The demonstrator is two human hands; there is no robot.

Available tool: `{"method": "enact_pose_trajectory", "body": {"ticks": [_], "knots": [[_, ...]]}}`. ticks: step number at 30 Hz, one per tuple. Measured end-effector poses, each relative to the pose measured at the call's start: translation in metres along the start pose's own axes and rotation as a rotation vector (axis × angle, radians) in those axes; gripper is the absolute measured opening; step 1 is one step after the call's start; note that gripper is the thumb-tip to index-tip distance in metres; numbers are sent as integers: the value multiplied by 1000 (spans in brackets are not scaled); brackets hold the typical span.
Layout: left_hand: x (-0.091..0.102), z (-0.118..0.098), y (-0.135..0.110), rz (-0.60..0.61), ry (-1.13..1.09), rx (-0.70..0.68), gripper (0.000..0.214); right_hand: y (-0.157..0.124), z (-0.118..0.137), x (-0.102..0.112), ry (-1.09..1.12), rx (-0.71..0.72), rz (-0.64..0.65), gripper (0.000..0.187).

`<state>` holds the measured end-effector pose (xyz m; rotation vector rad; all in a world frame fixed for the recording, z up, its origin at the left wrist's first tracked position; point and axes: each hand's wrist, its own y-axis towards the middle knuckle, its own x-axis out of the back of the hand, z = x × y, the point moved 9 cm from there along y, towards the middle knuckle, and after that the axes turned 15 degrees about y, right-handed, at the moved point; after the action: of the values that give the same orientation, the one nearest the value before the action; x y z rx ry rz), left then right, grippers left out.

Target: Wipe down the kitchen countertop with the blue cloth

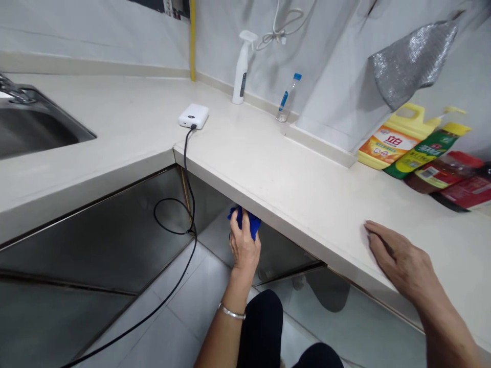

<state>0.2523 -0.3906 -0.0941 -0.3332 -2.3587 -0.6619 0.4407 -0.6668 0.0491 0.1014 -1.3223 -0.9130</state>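
My left hand (pixel 244 244) is closed around a blue cloth (pixel 253 223), pressing it against the metal cabinet front just below the edge of the pale countertop (pixel 276 179). A silver bracelet sits on that wrist. My right hand (pixel 399 260) lies flat and open on the countertop near its front edge, fingers together and pointing left, holding nothing. Part of the cloth is hidden under the counter overhang.
A white power bank (pixel 194 116) sits on the counter corner, its black cable (pixel 180 276) hanging to the tiled floor. A spray bottle (pixel 241 69) and small bottle (pixel 287 99) stand at the wall. Detergent and sauce bottles (pixel 418 148) lie at right. A steel sink (pixel 34 128) is at left.
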Motion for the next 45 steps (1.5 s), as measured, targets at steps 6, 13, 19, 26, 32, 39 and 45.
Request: {"method": "enact_pose_trajectory", "body": {"ticks": [6,13,19,26,32,39,45], "knots": [[23,23,42,-4,123,94,64,-1,-4,0,-19,-19,5,41],[52,56,100,19,302,239,60,2,-6,-4,-44,-61,49,52],[65,84,138,-59,283,311,59,6,-3,-8,-56,-69,62,54],[64,102,162,-166,209,242,66,8,3,-8,-106,-22,52,50],[66,85,143,-103,278,302,62,10,5,-8,-114,-4,35,51],[46,37,82,-23,320,234,63,11,9,-10,-133,54,26,49],[29,7,41,72,364,165,64,13,13,-13,-171,101,9,43]]}}
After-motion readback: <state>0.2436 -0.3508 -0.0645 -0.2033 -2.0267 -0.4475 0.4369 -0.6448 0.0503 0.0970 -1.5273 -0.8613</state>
